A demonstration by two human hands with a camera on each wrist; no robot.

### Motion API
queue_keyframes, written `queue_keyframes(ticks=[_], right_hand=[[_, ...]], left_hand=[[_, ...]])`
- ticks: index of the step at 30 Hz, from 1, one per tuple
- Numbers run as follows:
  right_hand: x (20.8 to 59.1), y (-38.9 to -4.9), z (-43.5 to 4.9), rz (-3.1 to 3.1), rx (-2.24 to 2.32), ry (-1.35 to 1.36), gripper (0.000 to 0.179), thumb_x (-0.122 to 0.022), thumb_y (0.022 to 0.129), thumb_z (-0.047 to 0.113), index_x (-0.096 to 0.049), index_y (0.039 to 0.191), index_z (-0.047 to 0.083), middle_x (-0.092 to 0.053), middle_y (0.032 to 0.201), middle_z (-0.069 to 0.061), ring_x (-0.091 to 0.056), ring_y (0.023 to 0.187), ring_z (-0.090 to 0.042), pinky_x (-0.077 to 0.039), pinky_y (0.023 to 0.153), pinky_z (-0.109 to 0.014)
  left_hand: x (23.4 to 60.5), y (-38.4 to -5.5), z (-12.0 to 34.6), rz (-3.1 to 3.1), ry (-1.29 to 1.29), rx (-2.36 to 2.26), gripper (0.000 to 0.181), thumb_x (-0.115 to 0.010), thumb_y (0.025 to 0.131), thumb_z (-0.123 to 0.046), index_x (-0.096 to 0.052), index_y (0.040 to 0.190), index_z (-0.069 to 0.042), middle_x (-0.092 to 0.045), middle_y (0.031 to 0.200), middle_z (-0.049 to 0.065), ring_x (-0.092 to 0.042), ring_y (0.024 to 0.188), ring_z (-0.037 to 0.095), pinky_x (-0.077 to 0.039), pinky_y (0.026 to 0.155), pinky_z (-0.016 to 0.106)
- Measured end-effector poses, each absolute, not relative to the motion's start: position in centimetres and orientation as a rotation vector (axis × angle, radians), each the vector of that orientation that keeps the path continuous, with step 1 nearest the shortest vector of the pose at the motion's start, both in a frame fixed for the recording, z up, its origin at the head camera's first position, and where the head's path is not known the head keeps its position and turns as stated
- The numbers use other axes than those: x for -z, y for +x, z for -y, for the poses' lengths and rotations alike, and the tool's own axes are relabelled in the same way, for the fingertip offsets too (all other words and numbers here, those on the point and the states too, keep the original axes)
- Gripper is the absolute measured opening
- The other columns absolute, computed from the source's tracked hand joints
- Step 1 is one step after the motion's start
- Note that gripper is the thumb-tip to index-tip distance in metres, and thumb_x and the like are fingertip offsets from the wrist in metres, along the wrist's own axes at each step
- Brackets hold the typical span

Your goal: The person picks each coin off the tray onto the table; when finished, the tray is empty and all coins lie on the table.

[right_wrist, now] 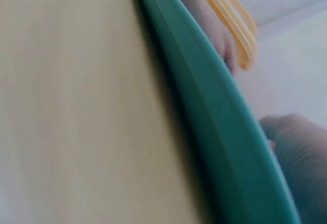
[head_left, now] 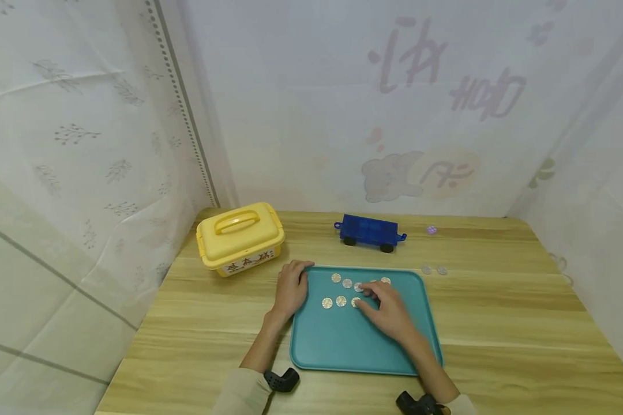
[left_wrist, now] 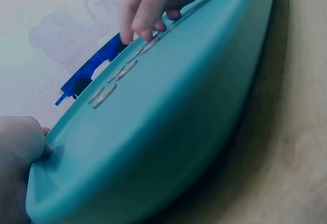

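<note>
A teal tray [head_left: 353, 351] lies on the table, with several round silver coins [head_left: 341, 301] in two rows on it. At its far left corner my left hand [head_left: 289, 288] grips the rim; in the left wrist view the thumb [left_wrist: 30, 140] lies over the inner edge. My right hand [head_left: 389, 311] is over the tray, palm down, fingers loosely bent. Its index finger is at a coin [head_left: 358, 287] in the far row, and its thumb tip is at a coin [head_left: 355, 302] in the near row. The hand partly hides another far-row coin.
Behind the tray stands a blue toy wagon [head_left: 370, 230] with black wheels. A yellow lidded box [head_left: 241, 236] with a handle is at the back left. Two coins [head_left: 434, 270] lie on the table right of the tray, and a small purple piece [head_left: 432, 229] lies farther back.
</note>
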State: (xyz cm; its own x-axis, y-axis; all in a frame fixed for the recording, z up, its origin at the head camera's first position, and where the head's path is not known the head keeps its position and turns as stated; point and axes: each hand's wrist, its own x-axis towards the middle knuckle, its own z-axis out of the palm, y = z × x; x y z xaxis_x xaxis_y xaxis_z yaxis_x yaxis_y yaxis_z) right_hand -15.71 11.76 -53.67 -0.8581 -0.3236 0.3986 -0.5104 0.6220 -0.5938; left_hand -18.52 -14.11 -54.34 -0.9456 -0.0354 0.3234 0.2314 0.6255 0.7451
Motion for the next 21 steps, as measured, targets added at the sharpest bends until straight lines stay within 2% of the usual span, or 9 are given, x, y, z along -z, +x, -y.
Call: queue_keyframes(ticks=[6,16,21], right_hand=[[54.27,-15.34,-10.59,2.590,-1.010,0.630,0.026,-0.081,0.082,0.024,-0.073,0.105,0.014,-0.064,0.089,0.003,-0.054,0.085,-0.011,-0.043,0.082,-0.040],[54.24,-15.21,-10.75,2.610,-1.010,0.642,0.020,-0.078,0.079,0.016,-0.074,0.099,0.016,-0.063,0.093,0.003,-0.054,0.088,-0.014,-0.042,0.083,-0.042],[54.23,-15.24,-10.74,2.672,-0.922,0.616,0.017,-0.077,0.079,0.017,-0.072,0.096,0.018,-0.060,0.092,0.005,-0.054,0.088,-0.014,-0.043,0.084,-0.042]], left_hand=[[54.56,-18.62,14.03,2.553,-0.146,1.235,0.028,-0.055,0.097,-0.001,-0.071,0.119,-0.009,-0.069,0.115,0.009,-0.058,0.105,0.029,-0.043,0.090,0.045],[54.46,-18.61,14.04,2.552,-0.138,1.245,0.028,-0.055,0.097,-0.001,-0.071,0.119,-0.009,-0.068,0.116,0.009,-0.058,0.107,0.030,-0.042,0.093,0.046],[54.46,-18.63,13.96,2.558,-0.140,1.238,0.028,-0.055,0.098,-0.001,-0.071,0.119,-0.009,-0.068,0.116,0.009,-0.058,0.107,0.030,-0.043,0.093,0.046]])
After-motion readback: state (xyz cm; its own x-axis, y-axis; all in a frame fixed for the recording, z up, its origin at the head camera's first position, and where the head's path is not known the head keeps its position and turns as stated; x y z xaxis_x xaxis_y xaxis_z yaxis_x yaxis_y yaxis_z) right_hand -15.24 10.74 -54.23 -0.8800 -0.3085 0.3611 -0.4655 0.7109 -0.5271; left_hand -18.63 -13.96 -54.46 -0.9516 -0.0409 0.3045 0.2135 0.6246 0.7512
